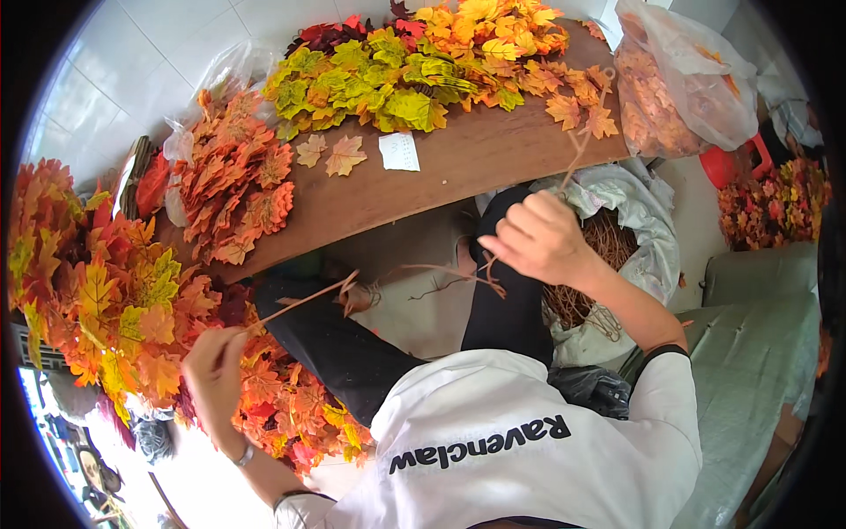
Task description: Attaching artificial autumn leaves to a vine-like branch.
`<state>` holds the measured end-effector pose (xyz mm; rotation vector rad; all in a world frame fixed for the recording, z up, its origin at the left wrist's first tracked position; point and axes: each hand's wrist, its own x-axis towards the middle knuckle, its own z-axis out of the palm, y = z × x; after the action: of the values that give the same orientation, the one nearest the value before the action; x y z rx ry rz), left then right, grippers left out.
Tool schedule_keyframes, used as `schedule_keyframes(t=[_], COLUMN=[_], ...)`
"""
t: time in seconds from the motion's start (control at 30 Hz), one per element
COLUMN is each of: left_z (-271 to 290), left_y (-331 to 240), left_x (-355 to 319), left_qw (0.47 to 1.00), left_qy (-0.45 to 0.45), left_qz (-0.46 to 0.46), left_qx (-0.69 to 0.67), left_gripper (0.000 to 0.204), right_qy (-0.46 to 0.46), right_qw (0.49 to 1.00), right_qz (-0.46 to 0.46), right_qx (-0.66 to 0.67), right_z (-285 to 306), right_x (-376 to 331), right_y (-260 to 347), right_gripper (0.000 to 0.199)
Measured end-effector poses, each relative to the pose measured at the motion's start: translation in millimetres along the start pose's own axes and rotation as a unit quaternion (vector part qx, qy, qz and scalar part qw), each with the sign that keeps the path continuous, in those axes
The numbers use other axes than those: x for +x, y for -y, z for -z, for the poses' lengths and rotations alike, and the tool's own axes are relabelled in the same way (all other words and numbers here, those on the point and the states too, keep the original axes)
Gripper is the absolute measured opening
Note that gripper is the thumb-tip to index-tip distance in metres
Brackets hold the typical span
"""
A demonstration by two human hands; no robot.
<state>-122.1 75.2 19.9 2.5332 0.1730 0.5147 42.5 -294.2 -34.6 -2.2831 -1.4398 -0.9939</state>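
Note:
My left hand (214,366), at lower left, is closed around the end of a thin brown artificial vine stem (304,302) that points up and right over my knee. My right hand (538,242) is raised in front of the table's edge, its fingers curled around another part of brown stem (575,159). That part sticks up from the fist toward the orange leaves, with a small curl at its tip. Below the same hand hangs a forked brown stem (458,273). Whether these stems are one piece, I cannot tell.
A brown table (352,198) bears yellow-green leaves (352,84), orange leaves (233,172) and a paper slip (399,152). Leaf garlands (123,309) heap at left. A white sack (656,216) of brown stems (582,295) stands at right, near a green padded seat (749,370). A leaf-filled plastic bag (656,88) is at far right.

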Motion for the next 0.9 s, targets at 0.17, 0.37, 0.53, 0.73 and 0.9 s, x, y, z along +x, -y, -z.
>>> schedule_keyframes(t=[0.17,0.37,0.53,0.73,0.9], left_z=[-59,-190,-276,-310,-319], left_y=[-43,-6,58,95,126], left_x=[23,40,62,71,73], left_qw=[0.969,0.908,0.919,0.917,0.909], left_qy=[0.16,0.281,0.266,0.362,0.412], left_qz=[-0.184,-0.303,-0.263,-0.095,-0.04], left_qx=[-0.049,0.065,0.124,0.142,0.041], left_gripper=[0.005,0.014,0.016,0.018,0.036], right_qy=[0.03,0.028,0.112,0.239,0.269], right_qw=[0.998,0.993,0.976,0.877,0.447], right_qz=[0.03,0.058,0.011,-0.064,-0.41], right_qx=[0.048,0.099,0.185,0.412,0.748], right_z=[-5,-6,-2,-7,-5], right_x=[12,20,28,33,69], right_y=[17,31,40,24,-6], right_gripper=[0.028,0.03,0.026,0.013,0.019])
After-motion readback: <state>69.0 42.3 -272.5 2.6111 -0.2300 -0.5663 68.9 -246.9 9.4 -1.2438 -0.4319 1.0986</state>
